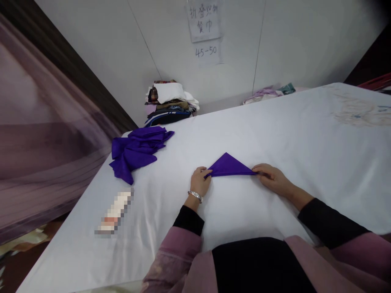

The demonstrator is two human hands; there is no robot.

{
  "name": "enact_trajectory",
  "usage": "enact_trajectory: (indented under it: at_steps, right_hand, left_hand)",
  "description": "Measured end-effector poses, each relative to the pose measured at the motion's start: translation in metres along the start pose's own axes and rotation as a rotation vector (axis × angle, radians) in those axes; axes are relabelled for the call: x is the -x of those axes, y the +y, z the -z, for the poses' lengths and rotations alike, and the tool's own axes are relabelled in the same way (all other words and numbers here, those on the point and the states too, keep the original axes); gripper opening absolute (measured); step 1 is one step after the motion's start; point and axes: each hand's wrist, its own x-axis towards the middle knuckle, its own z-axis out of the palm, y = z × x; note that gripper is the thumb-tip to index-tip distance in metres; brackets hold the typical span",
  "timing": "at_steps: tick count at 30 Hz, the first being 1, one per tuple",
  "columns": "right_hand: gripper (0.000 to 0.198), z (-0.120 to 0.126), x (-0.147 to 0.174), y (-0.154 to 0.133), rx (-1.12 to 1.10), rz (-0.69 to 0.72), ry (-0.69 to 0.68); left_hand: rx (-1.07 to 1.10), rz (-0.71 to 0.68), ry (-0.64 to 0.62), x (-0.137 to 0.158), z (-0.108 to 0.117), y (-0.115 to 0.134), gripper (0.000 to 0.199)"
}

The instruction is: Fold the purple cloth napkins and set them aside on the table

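Note:
A purple cloth napkin lies on the white-covered table in front of me, folded into a flat triangle. Its point faces away from me and its long edge runs nearest my body. At the left corner, my left hand pinches the cloth between thumb and fingers. My right hand grips the opposite corner the same way, its fingers closed on the tip. A silvery bracelet circles my left wrist.
A crumpled heap of purple cloths sits at the table's left edge, with a pixelated object nearer me. Folded clothes are stacked against the wall, below handwritten paper signs. A sheer curtain hangs at left.

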Motion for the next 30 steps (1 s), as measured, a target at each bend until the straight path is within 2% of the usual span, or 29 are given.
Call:
enact_trajectory:
  at_steps: [4, 11, 20, 27, 30]
  right_hand:
    - [0.021, -0.004, -0.006, -0.007, 0.168, -0.020, -0.017]
    - [0.022, -0.012, -0.007, -0.005, 0.403, 0.071, 0.001]
    - [0.017, -0.014, -0.007, -0.003, 0.445, 0.076, 0.011]
    - [0.023, -0.014, -0.006, -0.008, 0.561, 0.196, 0.018]
    - [0.023, -0.014, -0.003, -0.005, 0.570, 0.191, 0.005]
  left_hand:
    - [-0.005, -0.003, -0.003, 0.000, 0.000, 0.000, 0.028]
    - [-0.022, -0.008, -0.003, 0.000, 0.000, -0.001, 0.029]
    - [-0.013, -0.008, -0.015, 0.000, 0.000, -0.001, 0.028]
    - [-0.005, 0.008, -0.015, 0.001, -0.001, 0.001, 0.027]
    - [0.022, 0.017, -0.003, 0.001, -0.001, 0.001, 0.026]
